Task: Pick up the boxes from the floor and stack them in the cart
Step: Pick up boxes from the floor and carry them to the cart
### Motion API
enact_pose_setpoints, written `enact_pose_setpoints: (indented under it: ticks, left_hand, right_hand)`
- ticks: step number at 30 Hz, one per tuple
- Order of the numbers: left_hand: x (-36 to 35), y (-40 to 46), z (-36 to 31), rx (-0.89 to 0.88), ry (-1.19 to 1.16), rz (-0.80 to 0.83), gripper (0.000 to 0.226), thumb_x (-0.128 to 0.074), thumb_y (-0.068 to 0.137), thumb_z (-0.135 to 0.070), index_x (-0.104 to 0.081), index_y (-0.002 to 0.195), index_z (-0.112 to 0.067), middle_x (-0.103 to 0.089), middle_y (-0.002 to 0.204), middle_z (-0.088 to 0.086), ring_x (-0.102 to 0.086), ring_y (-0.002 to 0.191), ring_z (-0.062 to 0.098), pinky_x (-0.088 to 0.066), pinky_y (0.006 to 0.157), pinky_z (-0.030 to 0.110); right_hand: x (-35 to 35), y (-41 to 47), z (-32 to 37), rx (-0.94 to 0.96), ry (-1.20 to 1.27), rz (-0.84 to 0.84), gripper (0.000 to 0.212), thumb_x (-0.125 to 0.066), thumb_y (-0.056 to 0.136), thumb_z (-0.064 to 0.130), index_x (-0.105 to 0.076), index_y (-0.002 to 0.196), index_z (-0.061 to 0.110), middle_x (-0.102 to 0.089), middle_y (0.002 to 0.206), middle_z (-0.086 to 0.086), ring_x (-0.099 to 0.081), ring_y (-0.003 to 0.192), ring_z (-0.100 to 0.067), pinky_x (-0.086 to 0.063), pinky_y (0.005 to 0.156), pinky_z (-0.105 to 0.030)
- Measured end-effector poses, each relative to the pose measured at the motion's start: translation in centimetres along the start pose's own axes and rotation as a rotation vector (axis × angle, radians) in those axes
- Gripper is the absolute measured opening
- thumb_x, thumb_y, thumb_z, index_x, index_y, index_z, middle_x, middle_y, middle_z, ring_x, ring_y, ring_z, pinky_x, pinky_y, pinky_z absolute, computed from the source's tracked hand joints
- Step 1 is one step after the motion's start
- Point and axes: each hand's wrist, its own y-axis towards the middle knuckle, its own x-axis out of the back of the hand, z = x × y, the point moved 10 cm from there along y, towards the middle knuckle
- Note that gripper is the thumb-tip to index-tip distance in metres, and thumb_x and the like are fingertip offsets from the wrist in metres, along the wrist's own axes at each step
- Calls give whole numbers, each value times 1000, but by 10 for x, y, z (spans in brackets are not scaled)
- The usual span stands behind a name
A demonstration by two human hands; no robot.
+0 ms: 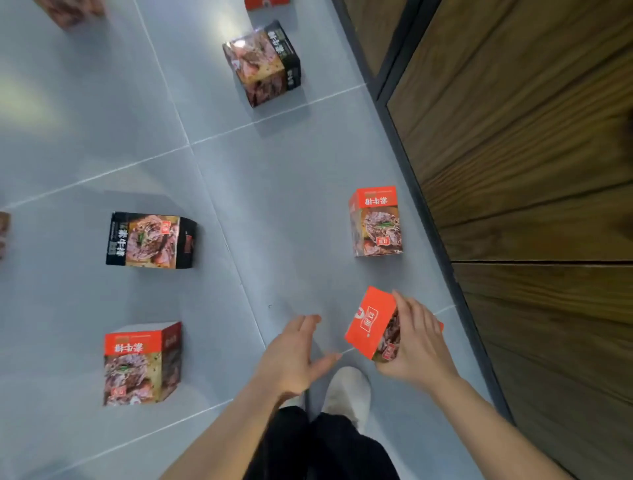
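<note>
My right hand (pixel 416 342) grips a red box (pixel 368 325) with a beef picture, tilted and lifted off the grey tiled floor. My left hand (pixel 294 353) hovers open just left of it, fingers spread, not touching the box. More boxes lie on the floor: a red one (pixel 375 222) near the wall, a red one (pixel 142 363) at lower left, a black one (pixel 150 240) at left, and a black one (pixel 263 63) farther away. No cart is in view.
A dark wooden wall (pixel 531 171) with a black base strip runs along the right. My white shoe (pixel 349 390) and black trousers are below the hands. Parts of other boxes show at the top edge (pixel 267 3), top left (pixel 72 13) and far left (pixel 4 233).
</note>
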Motion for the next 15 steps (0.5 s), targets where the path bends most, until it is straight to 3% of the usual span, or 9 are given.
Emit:
enact_pose_setpoints:
  ticks: [4, 5, 7, 9, 12, 15]
  left_hand:
    - [34, -25, -26, 50, -307, -83, 84, -70, 73, -59, -34, 140, -24, -45, 129, -12, -43, 119, 7, -35, 101, 24]
    - [46, -28, -29, 69, -390, -123, 83, -73, 66, -60, -38, 134, -28, -50, 123, -13, -48, 114, 6, -40, 99, 27]
    - [73, -33, -25, 115, -493, -222, 74, -79, 57, -50, -42, 118, -32, -54, 107, -16, -54, 99, 2, -44, 88, 20]
    - [101, -37, -22, 139, -504, -287, 68, -82, 55, -37, -43, 110, -32, -53, 99, -17, -54, 92, -2, -44, 80, 15]
    - [124, -40, -10, 134, -487, -347, 65, -78, 50, -39, -46, 105, -33, -56, 100, -11, -57, 93, 8, -49, 81, 29]
    - [137, -35, 16, 173, -371, -412, 71, -74, 46, -44, -45, 109, -30, -48, 101, -10, -49, 93, 10, -43, 79, 27]
  right_hand:
    - [48, -8, 92, 177, 108, 11, 121, -69, 51, 65, -13, 148, 18, -35, 142, -5, -35, 131, -24, -32, 109, -43]
    - [57, -11, 111, 211, 125, 21, 120, -70, 52, 61, -10, 148, 19, -34, 144, -5, -33, 132, -23, -31, 110, -42]
    - [75, -12, 143, 267, 143, 21, 121, -71, 53, 59, -8, 148, 19, -32, 145, -5, -30, 134, -20, -28, 112, -40]
    - [86, -9, 166, 311, 175, 40, 123, -72, 54, 63, -6, 149, 21, -29, 148, -3, -26, 136, -17, -24, 113, -35]
    - [91, 7, 179, 334, 206, 116, 122, -70, 54, 70, -9, 150, 25, -22, 150, 4, -21, 137, -12, -20, 113, -29]
    - [87, 38, 154, 265, 197, 93, 117, -72, 55, 69, -22, 149, 22, -27, 152, -2, -20, 140, -17, -21, 117, -41]
